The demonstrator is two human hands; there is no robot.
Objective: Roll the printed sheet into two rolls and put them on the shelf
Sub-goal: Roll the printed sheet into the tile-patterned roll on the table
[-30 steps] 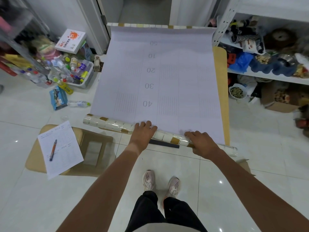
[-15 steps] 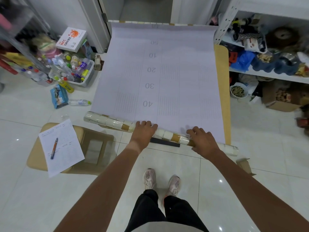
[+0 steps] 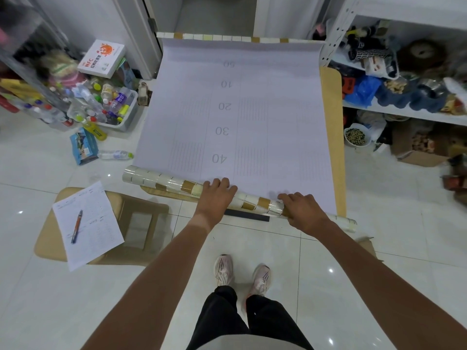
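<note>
The printed sheet [image 3: 237, 117] lies spread on the wooden counter [image 3: 333, 137], its near end wound into a tile-patterned roll [image 3: 174, 184]. The left hand [image 3: 216, 197] and right hand [image 3: 302, 212] both rest on the roll, fingers curled over it.

Wooden table [image 3: 333, 137] under printed sheet [image 3: 252, 117], its near end rolled.
</note>
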